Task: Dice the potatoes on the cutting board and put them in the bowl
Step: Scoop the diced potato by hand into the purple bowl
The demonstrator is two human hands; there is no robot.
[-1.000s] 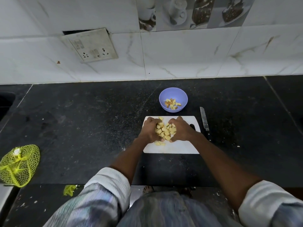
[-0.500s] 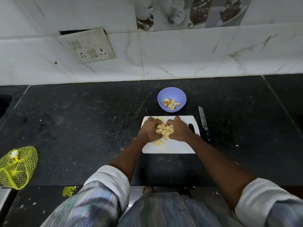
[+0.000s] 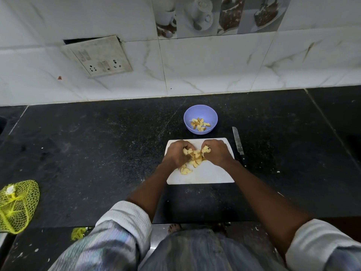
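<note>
A heap of yellow diced potato pieces (image 3: 196, 157) lies on the white cutting board (image 3: 211, 175). My left hand (image 3: 176, 154) and my right hand (image 3: 217, 152) cup the heap from both sides, fingers curled around pieces. A few loose pieces (image 3: 185, 170) lie on the board below my left hand. Just beyond the board stands a light purple bowl (image 3: 200, 112) holding several diced pieces (image 3: 200, 124). A knife (image 3: 238, 144) lies on the counter along the board's right edge, untouched.
The black stone counter (image 3: 97, 153) ends at a white tiled wall with a socket plate (image 3: 97, 55). A yellow mesh bag (image 3: 16, 205) lies at the counter's left front edge. A dark recess sits at the far left.
Both hands have closed tighter around the potato heap, and their fingers have curled over pieces. A few pieces stay loose near my left hand.
</note>
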